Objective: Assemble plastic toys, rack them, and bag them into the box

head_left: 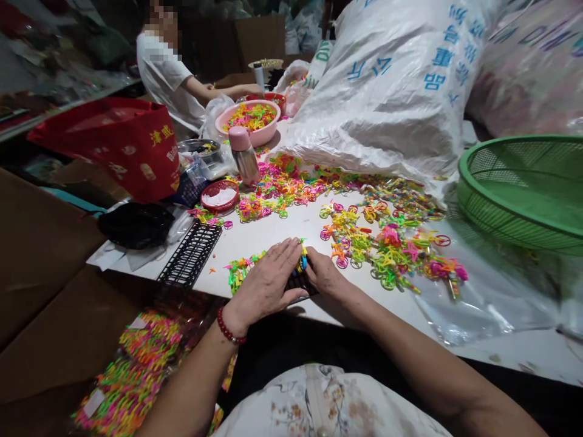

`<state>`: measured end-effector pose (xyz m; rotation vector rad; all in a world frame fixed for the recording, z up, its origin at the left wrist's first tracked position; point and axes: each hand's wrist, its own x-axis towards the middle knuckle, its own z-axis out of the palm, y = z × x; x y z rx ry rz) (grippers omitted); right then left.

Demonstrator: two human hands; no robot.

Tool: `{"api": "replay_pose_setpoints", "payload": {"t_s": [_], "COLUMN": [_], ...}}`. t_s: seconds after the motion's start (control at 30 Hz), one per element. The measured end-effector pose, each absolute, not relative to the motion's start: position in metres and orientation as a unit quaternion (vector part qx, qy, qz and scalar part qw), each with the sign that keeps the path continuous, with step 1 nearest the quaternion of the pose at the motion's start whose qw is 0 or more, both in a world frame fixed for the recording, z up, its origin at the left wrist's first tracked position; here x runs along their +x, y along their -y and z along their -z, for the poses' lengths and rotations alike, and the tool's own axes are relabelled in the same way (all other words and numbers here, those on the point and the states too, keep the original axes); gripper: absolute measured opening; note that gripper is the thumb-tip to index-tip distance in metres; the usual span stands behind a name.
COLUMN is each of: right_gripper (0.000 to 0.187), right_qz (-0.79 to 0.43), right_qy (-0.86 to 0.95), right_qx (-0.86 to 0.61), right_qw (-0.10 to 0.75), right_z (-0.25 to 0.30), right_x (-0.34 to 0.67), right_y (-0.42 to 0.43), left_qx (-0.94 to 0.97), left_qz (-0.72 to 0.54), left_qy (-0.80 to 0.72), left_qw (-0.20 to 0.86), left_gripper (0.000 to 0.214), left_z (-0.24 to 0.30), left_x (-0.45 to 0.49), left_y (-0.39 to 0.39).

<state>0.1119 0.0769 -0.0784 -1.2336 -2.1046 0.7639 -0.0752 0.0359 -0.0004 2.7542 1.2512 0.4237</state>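
My left hand (pixel 268 274) lies with its fingers stretched out and together over a row of small green and yellow plastic toys (pixel 239 273) and a black plastic rack (pixel 298 282) at the table's near edge. My right hand (pixel 324 271) is closed, its curled fingertips on a small blue-and-yellow plastic toy (pixel 303 260) at the rack's right end. The two hands nearly meet there, and most of the rack is hidden under them. To the right spreads a pile of bright plastic toys with wheel-like rings (pixel 387 243).
Left of my hands lies another black rack (pixel 190 254). Behind stand a small red basket (pixel 220 197), a pink-capped flask (pixel 244 156) and a pink basin (pixel 268 130). A green sieve (pixel 523 209) and white sack (pixel 378 91) border the right. A co-worker (pixel 166 79) sits at back left.
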Motion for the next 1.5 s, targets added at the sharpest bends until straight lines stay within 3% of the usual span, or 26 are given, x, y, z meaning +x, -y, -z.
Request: {"api": "replay_pose_setpoints", "payload": {"t_s": [0.3, 0.57, 0.9, 1.0, 1.1, 1.17, 1.27, 1.37, 1.5], "right_gripper": [0.037, 0.033, 0.036, 0.028, 0.02, 0.017, 0.018, 0.02, 0.023], "right_qz": [-0.294, -0.263, -0.244, -0.263, -0.237, -0.157, -0.034, -0.03, -0.019], "right_qy": [0.797, 0.84, 0.866, 0.861, 0.832, 0.796, 0.736, 0.706, 0.696], "right_qx": [-0.458, -0.454, -0.41, -0.408, -0.459, -0.544, -0.661, -0.706, -0.715], "right_qw": [0.261, 0.137, 0.151, 0.154, 0.203, 0.215, 0.142, 0.05, 0.065], "right_z": [0.074, 0.057, 0.068, 0.061, 0.046, 0.036, 0.026, 0.022, 0.023], "right_x": [0.117, 0.118, 0.111, 0.113, 0.135, 0.158, 0.189, 0.203, 0.198], "right_y": [-0.081, -0.089, -0.087, -0.088, -0.099, -0.112, -0.136, -0.151, -0.149], "left_qx": [0.901, 0.897, 0.903, 0.904, 0.905, 0.906, 0.906, 0.906, 0.907], "left_qz": [-0.142, -0.141, -0.113, -0.117, -0.117, -0.117, -0.115, -0.115, -0.119], "left_qy": [-0.406, -0.415, -0.414, -0.411, -0.408, -0.405, -0.406, -0.407, -0.403], "left_qw": [0.05, 0.053, 0.006, -0.012, -0.021, -0.026, -0.031, -0.03, -0.014], "left_gripper": [0.086, 0.087, 0.08, 0.076, 0.075, 0.075, 0.076, 0.076, 0.074], "left_z": [0.0, -0.001, 0.002, 0.004, 0.005, 0.005, 0.006, 0.007, 0.005], "left_x": [-0.076, -0.074, -0.068, -0.066, -0.067, -0.068, -0.069, -0.069, -0.069], "left_y": [-0.036, -0.036, -0.037, -0.039, -0.04, -0.039, -0.038, -0.037, -0.038]}}
